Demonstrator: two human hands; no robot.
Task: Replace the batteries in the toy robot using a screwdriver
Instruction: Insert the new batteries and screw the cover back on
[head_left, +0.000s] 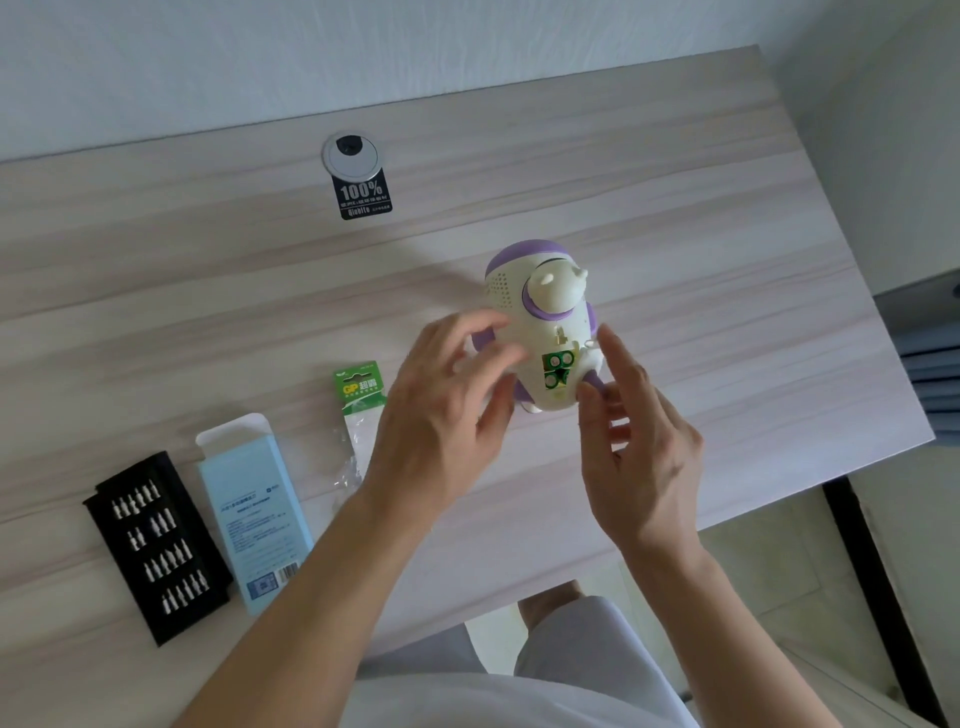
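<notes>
- toy robot (540, 317) lies in the middle of the bench (675, 208), between my two hands. its compartment is open and the green batteries (558, 368) show inside.
- i judge this is the battery step; old or new cells, i cannot tell.
- left hand (447, 395): grip wide, fingers spread at the robot's left side.
- right hand (641, 447): grip wide, nothing held.
- next i need the cover and a screwdriver; i see neither.
- battery pack (358, 397), blue box (254, 514) and bit tray (156, 545) lie near left, not in the way.

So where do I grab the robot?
Grip the robot by its two rounded sides, coming down from above. Its open battery bay faces up with batteries showing, so keep your fingers off it and hold it level.
</notes>
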